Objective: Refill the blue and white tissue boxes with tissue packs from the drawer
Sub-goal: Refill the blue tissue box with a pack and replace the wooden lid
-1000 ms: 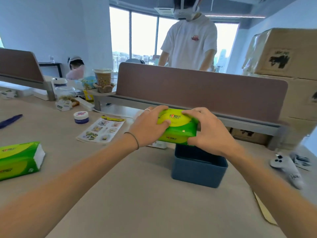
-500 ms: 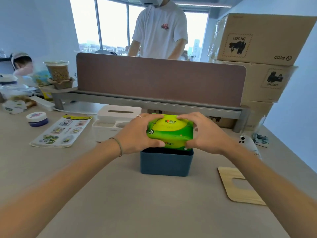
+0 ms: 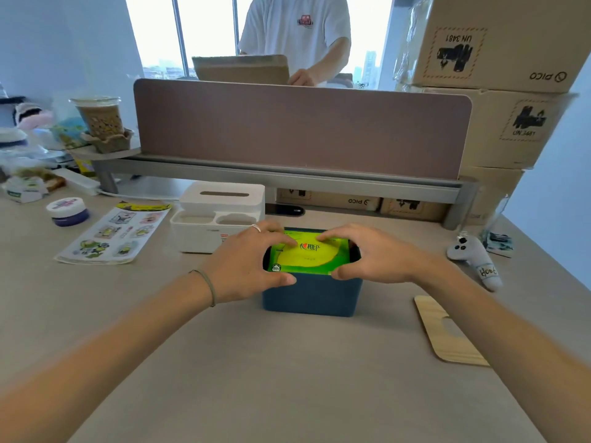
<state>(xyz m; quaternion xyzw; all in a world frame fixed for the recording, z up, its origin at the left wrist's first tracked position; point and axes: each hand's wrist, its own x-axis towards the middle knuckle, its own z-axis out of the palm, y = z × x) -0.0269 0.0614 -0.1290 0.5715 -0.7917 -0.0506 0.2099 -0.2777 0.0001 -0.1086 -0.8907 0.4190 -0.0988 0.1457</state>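
Note:
The blue tissue box point(image 3: 311, 295) stands lidless at the middle of the desk. A green and yellow tissue pack point(image 3: 308, 255) lies flat inside its top opening. My left hand point(image 3: 246, 260) grips the pack's left end, fingers on top and thumb at the front. My right hand point(image 3: 367, 255) grips the right end the same way. The white tissue box point(image 3: 220, 215) with its slotted lid on stands just behind and to the left. The wooden lid point(image 3: 447, 334) lies on the desk to the right.
A brown partition point(image 3: 300, 129) runs along the desk's far edge, with a person standing behind it. Stacked cardboard boxes point(image 3: 499, 91) fill the back right. A sticker sheet point(image 3: 115, 231), small jar point(image 3: 67, 212) and plush toy point(image 3: 476, 260) lie nearby.
Both hands have lowered the tissue pack from above the blue box down into its opening. My view has moved closer.

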